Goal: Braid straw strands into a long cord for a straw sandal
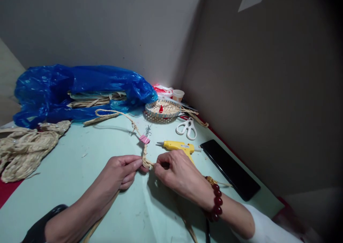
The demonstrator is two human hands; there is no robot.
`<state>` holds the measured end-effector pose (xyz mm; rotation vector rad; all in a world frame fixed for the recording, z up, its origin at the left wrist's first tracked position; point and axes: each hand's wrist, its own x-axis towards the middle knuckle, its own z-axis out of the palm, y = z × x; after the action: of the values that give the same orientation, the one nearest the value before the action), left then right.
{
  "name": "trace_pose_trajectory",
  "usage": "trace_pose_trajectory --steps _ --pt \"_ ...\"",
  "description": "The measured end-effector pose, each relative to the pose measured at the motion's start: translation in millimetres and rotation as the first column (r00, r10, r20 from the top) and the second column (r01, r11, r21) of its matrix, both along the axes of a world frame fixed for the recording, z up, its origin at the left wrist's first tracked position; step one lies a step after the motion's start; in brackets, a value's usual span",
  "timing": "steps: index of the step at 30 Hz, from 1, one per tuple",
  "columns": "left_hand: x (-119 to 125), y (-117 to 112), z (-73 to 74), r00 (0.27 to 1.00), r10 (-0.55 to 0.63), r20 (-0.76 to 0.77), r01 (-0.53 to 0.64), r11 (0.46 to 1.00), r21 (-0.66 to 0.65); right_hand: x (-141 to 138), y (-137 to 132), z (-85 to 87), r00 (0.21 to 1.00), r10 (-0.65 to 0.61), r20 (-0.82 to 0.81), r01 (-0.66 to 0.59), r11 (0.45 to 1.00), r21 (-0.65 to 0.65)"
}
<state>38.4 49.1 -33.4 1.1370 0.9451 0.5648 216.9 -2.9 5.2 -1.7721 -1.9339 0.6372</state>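
A braided straw cord (134,127) runs from a blue plastic bag across the pale green table (88,157) toward me. A pink binder clip (144,139) is clamped on it. My left hand (120,169) pinches the cord's near end with fingers closed. My right hand (175,173) pinches the same spot from the right, also closed; a dark red bead bracelet (215,202) is on that wrist. Loose straw strands trail under both forearms toward the near edge.
A yellow glue gun (179,146) lies just behind my right hand. White scissors (187,128), a black phone (230,168), a woven round tray (162,109), a small cup (178,94), the blue bag (77,91) of straw and a straw bundle (24,148) surround the work. Walls close in behind and right.
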Motion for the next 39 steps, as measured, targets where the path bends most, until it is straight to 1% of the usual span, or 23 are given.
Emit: trace_pose_trajectory --steps 3,8,12,15,18,21,23,25,28,30,32,36,39 --pt "0.6 0.2 -0.2 1.0 0.004 -0.027 -0.004 1.0 -0.013 -1.8 -0.9 -0.1 0.998 -0.02 0.054 0.018 0.999 0.031" --pt "1.8 -0.3 0.9 0.998 0.002 -0.056 -0.002 1.0 0.006 -6.5 -4.5 -1.5 0.991 0.007 0.133 -0.013 0.999 0.044" --pt "1.2 -0.4 1.1 0.999 0.002 -0.049 -0.002 1.0 -0.009 -9.3 -4.7 -1.6 0.991 0.029 0.128 -0.031 0.999 0.015" --pt "0.9 -0.5 1.7 0.999 0.005 -0.039 -0.005 1.0 -0.017 -9.9 -4.1 -1.4 0.993 0.022 0.115 -0.021 1.0 -0.006" --pt "1.8 -0.1 2.2 0.999 0.013 -0.043 -0.015 0.999 -0.028 -10.8 -5.9 -2.5 0.994 0.015 0.111 -0.014 1.0 -0.011" --pt "2.5 0.5 0.5 0.999 0.02 -0.05 -0.022 0.999 -0.034 -13.3 -10.0 -4.3 0.992 0.037 0.122 -0.035 0.999 -0.015" --pt "2.6 0.7 -1.3 0.998 0.027 -0.048 -0.029 0.999 -0.039 -15.1 -12.5 -4.4 0.984 0.059 0.168 -0.059 0.998 -0.005" --pt "3.1 0.4 -2.0 0.998 0.036 -0.042 -0.038 0.998 -0.043 -15.9 -13.5 -2.7 0.965 0.083 0.249 -0.089 0.996 0.015" --pt "5.1 -1.0 -0.1 0.997 0.068 -0.039 -0.069 0.997 -0.039 -14.4 -11.8 2.3 0.92 0.168 0.355 -0.188 0.982 0.023" --pt "6.5 -2.4 1.9 0.994 0.102 -0.046 -0.104 0.994 -0.03 -12.3 -9.8 4.9 0.893 0.235 0.385 -0.263 0.965 0.02" --pt "7.3 -3.8 3.3 0.99 0.132 -0.052 -0.133 0.991 -0.015 -11.0 -8.6 5.4 0.884 0.264 0.384 -0.289 0.957 0.007" --pt "7.9 -5.8 3.6 0.991 0.129 -0.041 -0.129 0.992 0.001 -14.0 -12.4 0.2 0.916 0.195 0.349 -0.214 0.977 0.016" --pt "8.7 -6.8 3.6 0.992 0.126 0.001 -0.126 0.992 0.001 -18.2 -19.6 -7.4 0.949 0.144 0.28 -0.158 0.987 0.029"
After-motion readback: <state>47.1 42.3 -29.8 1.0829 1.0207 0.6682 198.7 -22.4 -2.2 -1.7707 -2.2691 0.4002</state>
